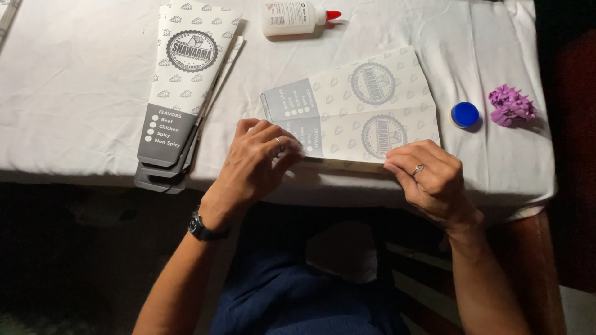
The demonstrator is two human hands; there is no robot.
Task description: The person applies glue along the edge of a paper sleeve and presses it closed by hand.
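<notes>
- White cloth covers the table (81, 87); the printed paper sheet (354, 105) lies on it near the front edge, long side running left to right, with two round emblems and two grey end panels showing, so I read it as folded or creased along its length.
- Left hand (257, 164): I see it flat on the sheet's near-left corner, over the grey panel, fingers close together and curled slightly, pressing down. I judge this pins the paper so it cannot slide. One ring visible; a dark wristwatch (202, 228) on that wrist.
- Right hand (428, 177): thumb and fingertips pinch the sheet's near-right edge, which sits right at the table edge. I judge the pinch is there to hold or sharpen the fold line. One ring visible.
- Stack of flat sleeves (186, 87), far left of the hands, same print and grey ends; I count at least three by the staggered near ends hanging past the table edge, exact number unclear.
- One white glue bottle (292, 17) with red tip, lying on its side at the far edge, tip pointing right.
- One blue cap (465, 114), just right of the sheet, not touching it.
- One purple flower-like object (510, 104), right of the cap, near it but apart.
</notes>
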